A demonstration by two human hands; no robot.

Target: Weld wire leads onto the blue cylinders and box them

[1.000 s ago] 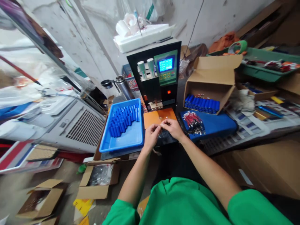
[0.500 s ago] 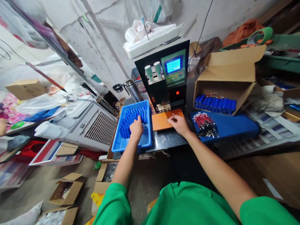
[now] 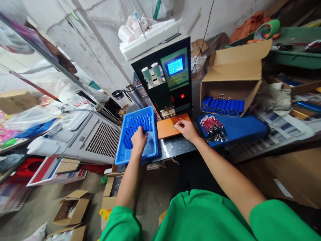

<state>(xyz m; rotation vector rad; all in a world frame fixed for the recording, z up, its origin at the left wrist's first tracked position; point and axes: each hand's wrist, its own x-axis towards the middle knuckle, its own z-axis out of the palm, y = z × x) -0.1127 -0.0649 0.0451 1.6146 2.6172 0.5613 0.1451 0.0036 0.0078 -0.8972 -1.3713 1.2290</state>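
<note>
My left hand (image 3: 139, 138) is over the blue plastic tray (image 3: 119, 158), its fingers curled down at the near edge of the rows of blue cylindrical battery cells (image 3: 136, 124). What its fingertips grip is hidden. Above the orange plate (image 3: 164, 130), my right hand (image 3: 186, 129) pinches a small wire lead; a white tip and a shiny end poke out between the fingers. Behind the plate stands a black spot-welding machine (image 3: 164, 95) with a lit screen and electrode pins low at its front. To the right lies a bundle of red and black wire leads (image 3: 213, 129).
An open cardboard box (image 3: 233, 72) of blue cells stands on a blue surface (image 3: 245, 129) at right. A steel flask (image 3: 135, 95) is behind the tray. A grey air cooler (image 3: 92, 137) stands at left, with cardboard boxes (image 3: 72, 209) on the floor.
My left hand has turned, its fingers now curling down at the cells instead of pointing across them. My right hand stays over the orange plate. The whole view has shifted slightly.
</note>
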